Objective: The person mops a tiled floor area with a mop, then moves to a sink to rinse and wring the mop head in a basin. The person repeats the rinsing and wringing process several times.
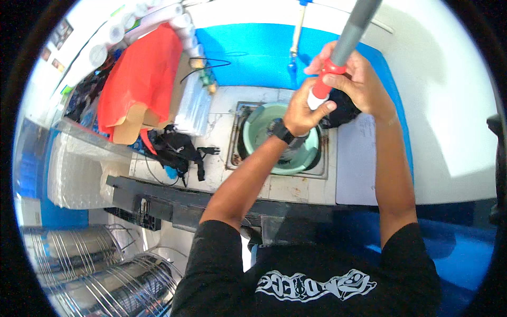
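A long pole [355, 34] with a grey shaft, a red collar and a white lower section slants up out of view at the top. My left hand [300, 110] is closed round its white section. Higher up, my right hand [364, 87] has its thumb and fingers about the red collar [334, 67]. Beneath my left hand and wrist stands a pale green basin [257, 133] over a square metal-framed floor recess [232, 153]. Something unclear lies inside the basin, and my forearm partly covers it. A black bundle [343, 111] is behind my hands.
At the left are a large red bag [140, 79], black straps [177, 145] and clear plastic wrap [193, 113]. A tap [293, 55] hangs on the blue-and-white wall. A grey board [358, 164] lies at right. A dark ledge [174, 201] crosses before me; wire fan guards [119, 285] stand lower left.
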